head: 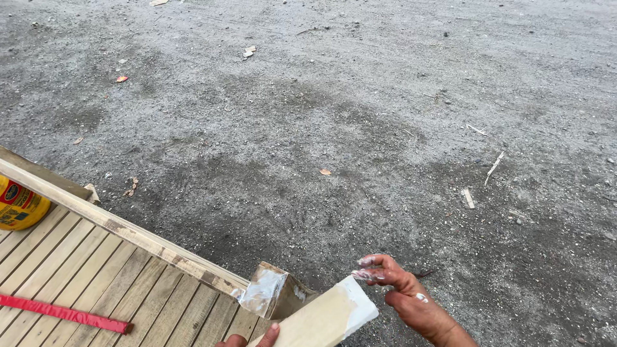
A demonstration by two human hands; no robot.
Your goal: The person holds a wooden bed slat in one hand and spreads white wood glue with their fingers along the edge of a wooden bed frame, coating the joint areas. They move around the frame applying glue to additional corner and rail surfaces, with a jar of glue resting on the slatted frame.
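From the head view, looking down past the edge of a slatted wooden tabletop (96, 276) onto grey gravel ground (360, 128). The right hand (402, 292) hovers just beside the end of a pale wooden board (321, 320), its fingers (373, 268) loosely spread and smeared with white paste; the fingertips sit close to the board's white-coated end, though I cannot tell if they touch it. The left hand (254, 339) shows only a thumb and a bit of palm at the bottom edge, gripping the board from underneath. The board sticks up at a slant over the tabletop's corner, where a wooden corner piece (273, 292) also carries a smear of white. A yellow can (19, 205) stands at the far left, and a red strip (61, 313) lies across the slats. Wood chips (479, 177) are scattered on the gravel.
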